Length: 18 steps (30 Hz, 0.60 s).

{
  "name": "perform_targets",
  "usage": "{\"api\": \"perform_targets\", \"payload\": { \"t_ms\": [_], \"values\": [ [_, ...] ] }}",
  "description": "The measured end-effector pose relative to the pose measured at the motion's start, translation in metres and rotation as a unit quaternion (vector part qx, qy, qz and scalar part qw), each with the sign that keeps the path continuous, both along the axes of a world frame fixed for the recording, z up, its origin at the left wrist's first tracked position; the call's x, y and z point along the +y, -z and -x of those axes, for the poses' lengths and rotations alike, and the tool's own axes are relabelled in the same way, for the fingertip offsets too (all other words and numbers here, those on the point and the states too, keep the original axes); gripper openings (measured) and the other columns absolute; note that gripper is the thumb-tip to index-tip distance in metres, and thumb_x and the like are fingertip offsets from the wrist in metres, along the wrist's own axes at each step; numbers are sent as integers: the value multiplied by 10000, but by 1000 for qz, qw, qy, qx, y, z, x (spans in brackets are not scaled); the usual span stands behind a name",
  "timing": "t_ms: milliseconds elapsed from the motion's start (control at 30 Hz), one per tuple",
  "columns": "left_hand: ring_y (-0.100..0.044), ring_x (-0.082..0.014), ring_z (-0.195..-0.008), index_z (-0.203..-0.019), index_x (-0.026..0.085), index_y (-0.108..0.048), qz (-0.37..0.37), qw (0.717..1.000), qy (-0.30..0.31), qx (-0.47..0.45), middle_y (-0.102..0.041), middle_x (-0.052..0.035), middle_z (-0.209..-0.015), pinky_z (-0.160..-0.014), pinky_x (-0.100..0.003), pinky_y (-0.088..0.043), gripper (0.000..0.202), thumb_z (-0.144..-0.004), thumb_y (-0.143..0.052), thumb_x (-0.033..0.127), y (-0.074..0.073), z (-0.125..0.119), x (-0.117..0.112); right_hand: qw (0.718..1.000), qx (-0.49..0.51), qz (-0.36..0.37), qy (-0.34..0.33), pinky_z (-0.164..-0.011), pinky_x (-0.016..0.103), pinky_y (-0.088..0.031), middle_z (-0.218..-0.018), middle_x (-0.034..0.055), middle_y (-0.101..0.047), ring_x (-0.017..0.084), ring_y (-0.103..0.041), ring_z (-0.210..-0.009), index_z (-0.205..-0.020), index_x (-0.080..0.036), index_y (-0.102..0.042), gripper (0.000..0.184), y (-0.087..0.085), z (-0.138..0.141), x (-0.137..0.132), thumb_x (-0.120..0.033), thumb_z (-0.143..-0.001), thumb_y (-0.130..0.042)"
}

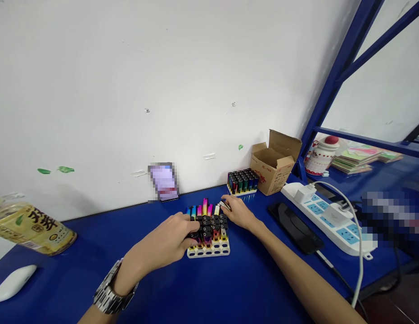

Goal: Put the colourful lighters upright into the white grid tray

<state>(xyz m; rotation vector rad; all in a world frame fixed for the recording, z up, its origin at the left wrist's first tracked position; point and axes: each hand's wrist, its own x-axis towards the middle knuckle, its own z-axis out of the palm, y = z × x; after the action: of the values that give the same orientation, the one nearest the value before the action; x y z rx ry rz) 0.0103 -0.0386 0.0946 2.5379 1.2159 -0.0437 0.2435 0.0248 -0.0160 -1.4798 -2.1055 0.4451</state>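
Observation:
A white plastic rack (209, 253) with rows of holes stands on the blue table, its front row bare. Colourful lighters fill its back part; several, like the lighter (207, 236), have black tops, while others at the back show shiny pink, blue and yellow ends. My left hand (173, 236) is curled against the rack's left side, fingers and thumb closed around a lighter (195, 237) there. At the back right corner, my right hand (239, 212) pinches a small lighter with a silvery end (225, 205); its far side is hidden by the fingers.
Behind on the right, a second rack of lighters (243, 181) stands beside an open cardboard box (273, 168). A black phone (295, 227) and a white power strip (327, 220) lie right. A lit phone (164, 182) leans on the wall; a yellow bottle (33, 227) and white mouse (14, 282) are left.

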Motion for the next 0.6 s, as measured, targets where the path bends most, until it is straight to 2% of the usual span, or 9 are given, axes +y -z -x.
{"api": "perform_targets", "payload": {
  "t_ms": [100,200,333,433,533,600],
  "values": [
    [-510,-214,-779,-788,207,-551,-6,1000,-4,3,-555,-47,-815,-636,-303,-336,151,-879,-496,314,0,0,-2,1000,-12,-2,1,-786,294,-410,-942,101,-608,204,-557,-882,-1049,-131,-572,198,0,0,1,-190,-879,-487],
    [-518,-205,-777,-854,214,-542,-15,999,-16,-32,-562,-40,-852,-640,-297,-354,174,-866,-515,385,-3,0,-1,1000,-16,-3,9,-755,293,-409,-885,89,-585,198,-546,-829,-1000,-134,-576,176,0,0,1,-201,-895,-452],
    [-534,-194,-730,-822,216,-487,-33,992,-78,-95,-566,-21,-771,-649,-304,-367,327,-942,-291,448,1,2,14,998,46,-30,29,-790,311,-411,-913,100,-554,202,-536,-861,-1009,-139,-542,219,0,1,-1,-196,-921,-350],
    [-547,-201,-682,-783,217,-434,-80,978,-165,-96,-571,-26,-726,-625,-308,-350,320,-951,-214,378,24,6,36,990,124,-47,35,-788,320,-417,-937,96,-544,204,-541,-881,-1088,-149,-472,256,-1,2,-3,-241,-942,-283],
    [-571,-212,-690,-739,221,-408,-74,969,-232,-46,-593,-40,-702,-592,-293,-328,274,-925,-280,376,58,10,58,985,167,-25,29,-662,291,-404,-733,0,-502,178,-527,-670,-1122,-190,-430,283,-3,3,-5,-331,-963,-243],
    [-574,-205,-667,-726,222,-410,-45,969,-243,-24,-609,-41,-698,-570,-281,-317,275,-896,-348,429,76,13,66,983,181,-16,25,-595,265,-363,-620,-53,-417,154,-465,-549,-1127,-210,-430,297,-3,3,-6,-377,-967,-243]
  ]
}}
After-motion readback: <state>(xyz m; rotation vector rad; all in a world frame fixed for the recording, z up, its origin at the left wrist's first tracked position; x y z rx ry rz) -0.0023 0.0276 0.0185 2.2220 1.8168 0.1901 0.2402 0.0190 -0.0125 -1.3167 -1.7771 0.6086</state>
